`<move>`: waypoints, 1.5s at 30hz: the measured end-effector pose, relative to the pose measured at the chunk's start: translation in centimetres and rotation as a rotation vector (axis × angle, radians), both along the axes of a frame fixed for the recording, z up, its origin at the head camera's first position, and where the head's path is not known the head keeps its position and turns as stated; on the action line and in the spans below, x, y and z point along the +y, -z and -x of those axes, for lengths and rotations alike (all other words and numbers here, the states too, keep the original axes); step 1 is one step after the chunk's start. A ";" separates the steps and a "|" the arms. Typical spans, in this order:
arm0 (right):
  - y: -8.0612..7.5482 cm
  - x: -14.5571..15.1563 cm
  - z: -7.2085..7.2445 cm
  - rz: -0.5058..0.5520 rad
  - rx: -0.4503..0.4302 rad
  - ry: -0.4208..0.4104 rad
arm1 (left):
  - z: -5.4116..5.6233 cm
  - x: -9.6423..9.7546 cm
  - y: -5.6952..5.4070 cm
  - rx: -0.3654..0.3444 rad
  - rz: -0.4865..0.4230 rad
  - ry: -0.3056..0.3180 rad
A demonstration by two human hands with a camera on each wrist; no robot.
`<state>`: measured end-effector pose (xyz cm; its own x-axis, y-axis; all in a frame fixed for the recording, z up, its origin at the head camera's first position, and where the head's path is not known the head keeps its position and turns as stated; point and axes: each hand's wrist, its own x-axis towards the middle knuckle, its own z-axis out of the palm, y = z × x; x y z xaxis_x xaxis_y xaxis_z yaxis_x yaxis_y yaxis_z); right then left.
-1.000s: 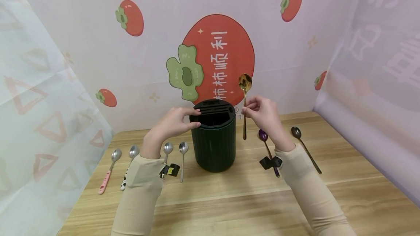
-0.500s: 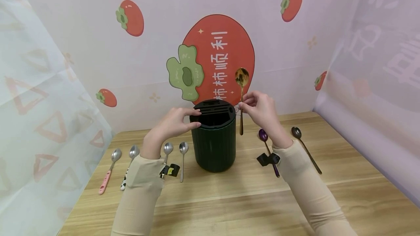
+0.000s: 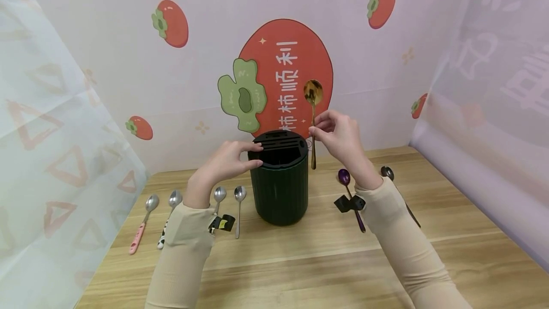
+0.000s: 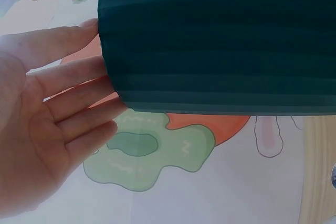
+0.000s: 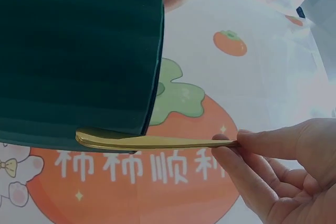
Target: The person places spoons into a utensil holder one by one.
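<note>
A dark green ribbed utensil holder with a black slotted top stands mid-table. My left hand rests at the left of its rim. In the left wrist view those fingers stretch out straight to the holder's edge. My right hand pinches a gold spoon by its handle, just right of the holder and raised above the table. The spoon stands upright, bowl up and handle end down. Seen from the right wrist, the spoon's handle overlaps the holder's rim, with thumb and fingertips on the thin part.
Left of the holder lie a pink-handled spoon, a black-and-white-handled spoon and two silver spoons, partly behind my left arm. On the right lie a purple spoon and a black spoon, partly behind my right sleeve. A persimmon-print cloth hangs behind.
My right hand has carried the gold spoon upward and a little left, closer to the holder. The left hand has stayed at the rim.
</note>
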<state>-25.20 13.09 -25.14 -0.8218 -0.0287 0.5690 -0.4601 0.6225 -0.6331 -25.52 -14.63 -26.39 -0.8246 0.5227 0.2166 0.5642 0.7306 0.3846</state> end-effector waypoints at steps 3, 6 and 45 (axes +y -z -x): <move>-0.2 -0.1 -0.1 0.002 0.017 -0.004 | 0.0 0.0 0.0 -0.001 -0.002 0.003; -0.4 -0.2 -0.1 0.013 0.029 -0.019 | 0.1 -0.1 0.1 0.000 -0.003 0.004; -1.4 -0.9 -0.4 0.237 0.206 -0.049 | 0.2 -0.1 0.2 0.003 -0.025 0.019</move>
<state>-24.77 12.20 -23.70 -0.6893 0.0877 0.7192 -0.6196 0.4430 -0.6479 -25.73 -14.78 -26.59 -0.8140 0.5324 0.2321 0.5788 0.7100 0.4012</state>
